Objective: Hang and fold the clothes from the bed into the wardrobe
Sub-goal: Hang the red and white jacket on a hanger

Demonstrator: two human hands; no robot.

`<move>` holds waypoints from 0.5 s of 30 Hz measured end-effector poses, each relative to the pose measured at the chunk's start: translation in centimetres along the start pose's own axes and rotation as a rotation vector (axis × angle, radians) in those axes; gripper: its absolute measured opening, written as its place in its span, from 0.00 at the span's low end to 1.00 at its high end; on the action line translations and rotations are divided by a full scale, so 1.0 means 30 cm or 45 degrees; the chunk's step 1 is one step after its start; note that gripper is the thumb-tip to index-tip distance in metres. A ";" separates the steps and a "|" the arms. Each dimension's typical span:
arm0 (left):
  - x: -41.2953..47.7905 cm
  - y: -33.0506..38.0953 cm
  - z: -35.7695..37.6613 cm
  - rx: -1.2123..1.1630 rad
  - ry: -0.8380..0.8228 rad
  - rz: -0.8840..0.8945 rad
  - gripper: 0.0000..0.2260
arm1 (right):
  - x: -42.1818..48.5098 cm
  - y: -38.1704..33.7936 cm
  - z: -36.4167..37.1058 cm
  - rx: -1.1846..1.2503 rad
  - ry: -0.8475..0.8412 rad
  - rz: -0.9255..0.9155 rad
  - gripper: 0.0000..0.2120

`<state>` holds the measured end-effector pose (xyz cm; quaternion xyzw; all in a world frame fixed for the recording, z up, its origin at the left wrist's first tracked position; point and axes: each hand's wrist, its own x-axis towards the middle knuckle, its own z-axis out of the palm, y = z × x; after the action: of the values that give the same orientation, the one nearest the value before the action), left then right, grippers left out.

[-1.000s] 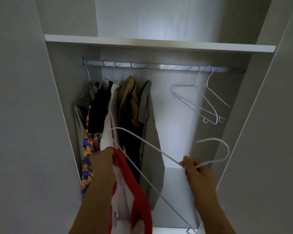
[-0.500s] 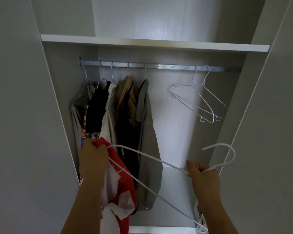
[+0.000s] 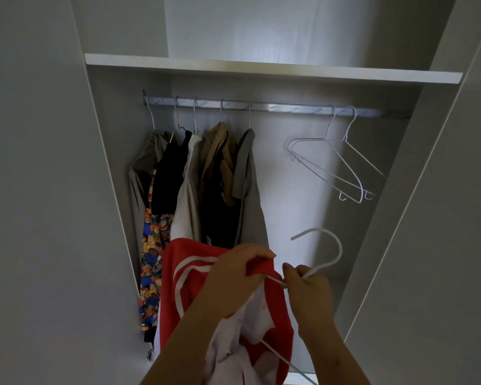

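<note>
We stand before an open white wardrobe (image 3: 295,207). Its side panels rise at the left and right of the view. A white shelf (image 3: 261,69) crosses it at the far top, and just under the shelf a metal rail (image 3: 275,108) runs from left to right.

On the left part of the rail five hangers carry clothes, pressed close together. From the left we see a beige-grey garment (image 3: 142,173), a black one (image 3: 170,173) with a teddy-bear print cloth (image 3: 152,245) hanging below it, an off-white one (image 3: 189,190), a tan one (image 3: 217,151) and a grey shirt (image 3: 250,190). On the right part of the rail hang two empty white wire hangers (image 3: 333,140), touching each other and well apart from the clothes.

Near us, in front of the hung clothes, is the task's thing, a red garment with white stripes (image 3: 168,301). It is held up in the air below the rail and its white inside shows at the bottom. The left grip (image 3: 233,276), a bare hand, has its fingers curled over the upper edge of the red cloth and holds it fast.

The right grip (image 3: 308,295) is just beside it on the right, clenched around the neck of a white hanger (image 3: 339,247). The hook stands up to the right of this hand and hangs on nothing. One wire arm goes from the hand into the red garment, and the lower wire comes out below the cloth at the near right.
</note>
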<state>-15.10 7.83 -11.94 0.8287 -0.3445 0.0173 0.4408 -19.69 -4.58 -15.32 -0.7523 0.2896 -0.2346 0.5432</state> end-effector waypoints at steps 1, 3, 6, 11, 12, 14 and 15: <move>-0.004 -0.002 -0.002 0.034 -0.055 0.045 0.15 | 0.003 -0.001 -0.003 0.044 0.026 0.018 0.20; -0.017 -0.009 -0.010 0.104 -0.159 0.086 0.17 | 0.011 -0.005 -0.015 0.092 0.063 0.024 0.20; -0.040 -0.011 -0.027 0.366 0.180 0.096 0.14 | 0.017 -0.014 -0.036 0.139 0.119 0.009 0.18; 0.014 -0.036 -0.049 0.918 0.148 0.088 0.18 | 0.022 -0.043 -0.065 0.172 0.122 -0.019 0.15; 0.026 -0.051 -0.045 0.884 0.084 0.112 0.19 | 0.020 -0.048 -0.070 0.177 0.123 -0.044 0.15; 0.035 -0.064 -0.039 0.785 0.082 0.160 0.17 | 0.015 -0.057 -0.078 0.179 0.152 -0.126 0.16; 0.034 -0.064 -0.034 0.728 0.132 0.159 0.16 | 0.010 -0.063 -0.081 0.172 0.174 -0.185 0.16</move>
<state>-12.90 8.73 -12.36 0.8944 -0.3532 0.1830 0.2045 -20.75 -5.99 -12.79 -0.7154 0.2541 -0.3429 0.5532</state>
